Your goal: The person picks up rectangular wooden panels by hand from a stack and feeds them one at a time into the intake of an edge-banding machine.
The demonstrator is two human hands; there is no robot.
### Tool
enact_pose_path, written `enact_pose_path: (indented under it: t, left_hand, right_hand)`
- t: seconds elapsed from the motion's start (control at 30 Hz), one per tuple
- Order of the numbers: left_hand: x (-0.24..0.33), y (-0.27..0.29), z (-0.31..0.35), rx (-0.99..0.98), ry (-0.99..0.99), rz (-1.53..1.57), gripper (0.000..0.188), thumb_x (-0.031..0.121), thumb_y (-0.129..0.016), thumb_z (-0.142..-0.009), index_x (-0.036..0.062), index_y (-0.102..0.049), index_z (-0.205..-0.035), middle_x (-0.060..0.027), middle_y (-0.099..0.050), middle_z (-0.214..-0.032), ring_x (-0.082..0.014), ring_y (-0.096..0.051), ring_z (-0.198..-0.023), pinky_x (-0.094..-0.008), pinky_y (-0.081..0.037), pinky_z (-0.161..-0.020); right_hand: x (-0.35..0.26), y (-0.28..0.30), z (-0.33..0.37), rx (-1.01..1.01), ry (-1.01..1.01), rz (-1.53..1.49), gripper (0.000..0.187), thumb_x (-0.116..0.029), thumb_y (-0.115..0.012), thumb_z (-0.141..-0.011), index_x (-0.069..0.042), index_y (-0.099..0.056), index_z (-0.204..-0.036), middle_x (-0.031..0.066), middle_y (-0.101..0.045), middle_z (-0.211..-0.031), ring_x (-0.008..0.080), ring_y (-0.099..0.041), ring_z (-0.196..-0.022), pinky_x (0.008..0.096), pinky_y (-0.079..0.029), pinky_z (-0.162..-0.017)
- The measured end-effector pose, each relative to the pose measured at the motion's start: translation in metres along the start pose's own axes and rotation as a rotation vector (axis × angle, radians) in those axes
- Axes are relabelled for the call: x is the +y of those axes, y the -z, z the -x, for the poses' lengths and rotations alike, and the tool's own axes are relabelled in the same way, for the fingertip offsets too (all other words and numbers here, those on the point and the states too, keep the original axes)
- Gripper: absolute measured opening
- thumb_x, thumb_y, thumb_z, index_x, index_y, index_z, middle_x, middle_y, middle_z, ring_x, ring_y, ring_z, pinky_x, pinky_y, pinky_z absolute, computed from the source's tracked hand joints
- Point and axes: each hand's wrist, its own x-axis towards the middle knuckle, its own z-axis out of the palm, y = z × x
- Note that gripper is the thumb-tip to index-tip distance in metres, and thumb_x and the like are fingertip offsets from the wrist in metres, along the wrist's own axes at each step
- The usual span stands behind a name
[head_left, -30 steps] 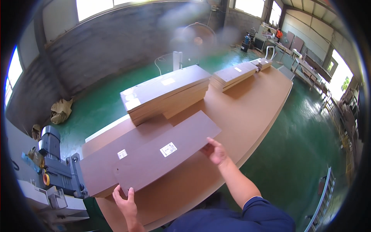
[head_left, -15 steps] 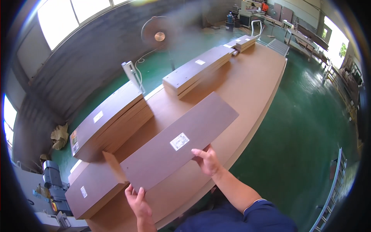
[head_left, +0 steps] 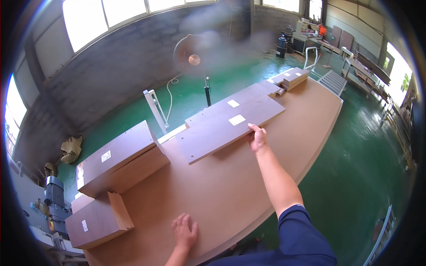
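A brown wood panel (head_left: 213,135) with a white label and small holes along its end is gripped at its near long edge by my right hand (head_left: 258,138). The thumb lies on top and the fingers go underneath, out of sight. The panel overlaps the front of a stack of like panels (head_left: 253,95) at the back of the table. My left hand (head_left: 184,231) is open, fingers spread, over the bare near part of the brown tabletop (head_left: 164,199); whether it touches the surface I cannot tell.
A tall panel stack (head_left: 115,153) stands at the left, with a lower stack (head_left: 100,221) before it. Smaller pieces (head_left: 295,77) lie at the far end, near a roller conveyor (head_left: 332,83). Behind the table are a white post (head_left: 154,111) and a round fan (head_left: 194,59). Grey machinery (head_left: 55,199) stands left.
The panel has moved away from me onto the back stack, carried by my right hand. My left hand has let go of its near edge and dropped toward the tabletop. The view has shifted.
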Motion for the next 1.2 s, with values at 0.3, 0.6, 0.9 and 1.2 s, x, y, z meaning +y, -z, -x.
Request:
enact_pose_path:
  t: [0.3,0.6,0.9,1.2]
  left_hand:
    - [0.010,-0.010,-0.014,-0.044,-0.064,-0.171,0.043,0.028,-0.071,-0.085,0.0068,-0.064,-0.121,-0.0116,-0.058,-0.131,-0.0348,-0.050,-0.122,-0.0485,-0.038,-0.107]
    - [0.021,0.006,-0.006,-0.070,0.058,-0.163,0.043,0.033,-0.057,-0.098,0.0045,-0.062,-0.130,-0.0179,-0.062,-0.134,-0.0390,-0.051,-0.129,-0.0530,-0.042,-0.105]
    - [0.005,-0.001,-0.005,-0.074,0.020,-0.221,0.044,0.027,-0.074,-0.081,0.0093,-0.064,-0.121,-0.0102,-0.058,-0.129,-0.0333,-0.050,-0.118,-0.0479,-0.038,-0.104]
    - [0.009,0.002,-0.004,-0.069,0.021,-0.240,0.045,0.030,-0.074,-0.081,0.0102,-0.065,-0.121,-0.0082,-0.058,-0.129,-0.0317,-0.052,-0.118,-0.0474,-0.039,-0.105]
  right_hand:
    - [0.002,0.053,-0.161,0.058,0.049,0.237,0.030,-0.023,-0.075,-0.094,-0.006,-0.063,-0.115,0.0073,-0.067,-0.107,0.0239,-0.066,-0.095,0.0453,-0.059,-0.082]
    - [0.010,-0.027,-0.107,-0.003,-0.176,0.534,0.020,-0.022,-0.064,-0.098,-0.005,-0.057,-0.105,0.0101,-0.063,-0.086,0.0263,-0.066,-0.078,0.0459,-0.061,-0.063]
    - [0.042,0.022,-0.177,-0.008,0.121,0.692,0.022,-0.019,-0.050,-0.104,0.003,-0.057,-0.105,0.0173,-0.069,-0.094,0.0282,-0.070,-0.075,0.0428,-0.062,-0.066]
    - [0.060,-0.011,-0.154,0.015,0.123,0.809,0.025,-0.020,-0.050,-0.106,0.004,-0.055,-0.107,0.0176,-0.067,-0.098,0.0274,-0.069,-0.075,0.0413,-0.062,-0.062]
